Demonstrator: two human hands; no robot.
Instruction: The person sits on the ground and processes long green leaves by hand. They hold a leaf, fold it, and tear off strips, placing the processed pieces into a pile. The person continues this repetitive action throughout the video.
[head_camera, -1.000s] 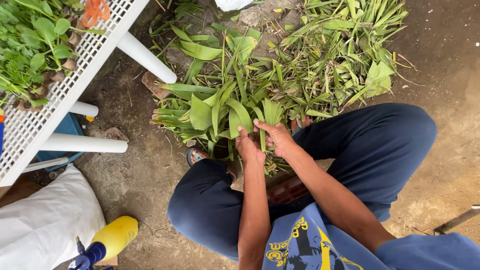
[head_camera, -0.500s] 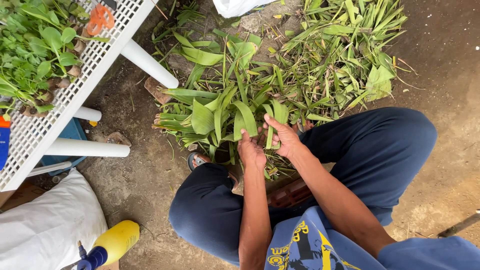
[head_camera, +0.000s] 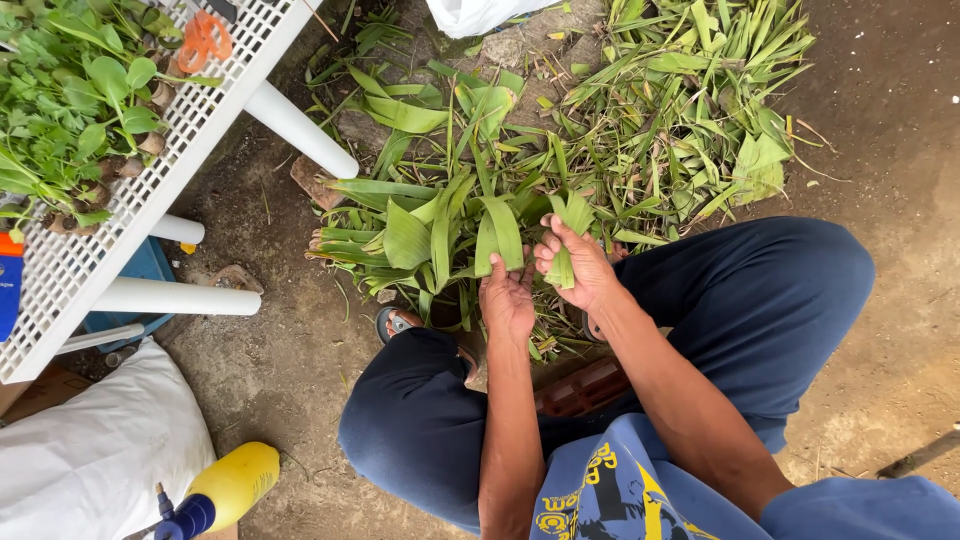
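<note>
The clump of broad green leaves (head_camera: 455, 235) lay on the dirt ground (head_camera: 280, 350) right in front of the crouching person, between the knees and the big heap of cut leaves (head_camera: 680, 110) further out. The right hand (head_camera: 580, 270) was closed around a folded leaf piece (head_camera: 563, 262), thumb and fingers pinching it near the fold, lifted just off the clump. The left hand (head_camera: 508, 295) rested on the base of the clump with its fingers curled onto a leaf blade (head_camera: 498, 235), pinning it rather than fully gripping.

To my eye the job in hand was parting one leaf from the rest, and it looked best done with the left holding low and firm at the base so the whole clump did not lift, while the right pulled along the line of the blade, not across it, to avoid tearing.

Off to the left stood a white perforated table (head_camera: 130, 190) carrying small potted seedlings (head_camera: 70, 100) and orange scissors (head_camera: 203, 40). A white sack (head_camera: 90, 450) and a yellow spray bottle (head_camera: 225, 485) lay near the person's left knee.
</note>
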